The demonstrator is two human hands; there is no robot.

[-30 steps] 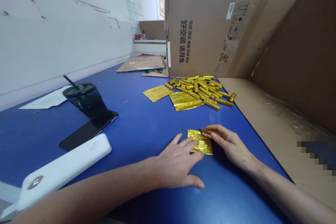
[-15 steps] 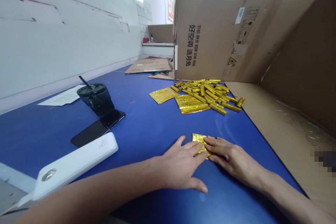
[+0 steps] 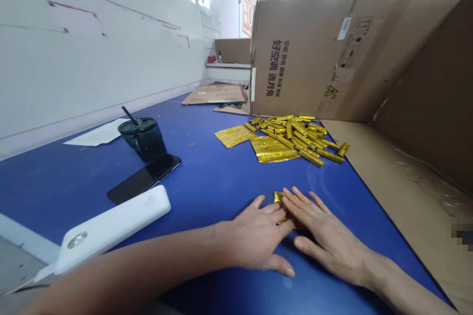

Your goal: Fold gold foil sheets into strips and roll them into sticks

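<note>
A small gold foil sheet (image 3: 278, 199) lies on the blue table (image 3: 207, 182), almost wholly covered by my two hands. My left hand (image 3: 258, 238) lies flat with fingers stretched over its left part. My right hand (image 3: 321, 231) presses flat on its right part, fingers spread. Only a corner of the foil shows between the fingertips. Farther back lie a pile of rolled gold foil sticks (image 3: 299, 135) and two flat gold foil sheets (image 3: 273, 150).
A dark cup with a straw (image 3: 142, 138), a black phone (image 3: 145, 178) and a white power bank (image 3: 111, 229) sit at the left. A big cardboard box (image 3: 314, 54) stands behind the pile; flattened cardboard (image 3: 399, 177) covers the right side. A white wall runs along the left.
My right hand slid left onto the foil sheet and now covers most of it. The left hand stayed flat on it. The view shifted slightly.
</note>
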